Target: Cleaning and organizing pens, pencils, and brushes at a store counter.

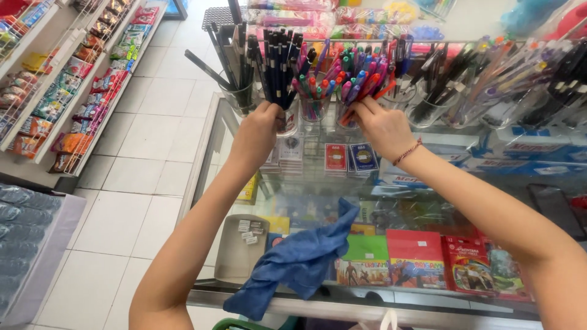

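My left hand (255,135) is closed around a thick bundle of dark pens (278,64), held upright over a clear cup (287,121) on the glass counter (318,201). To the right, my right hand (382,127), with a thin bracelet at the wrist, grips the base of a clear cup of pink and multicoloured pens (359,78). Between the two hands stands another clear cup of coloured pens (313,91). A crumpled blue cloth (299,260) lies on the counter near its front edge, below my left arm.
Further cups of pens (489,79) line the counter's back to the right, and one of black pens (235,67) to the left. Card decks (348,157) and coloured boxes (416,256) show under the glass. Snack racks (73,91) flank a white tiled aisle (147,171) on the left.
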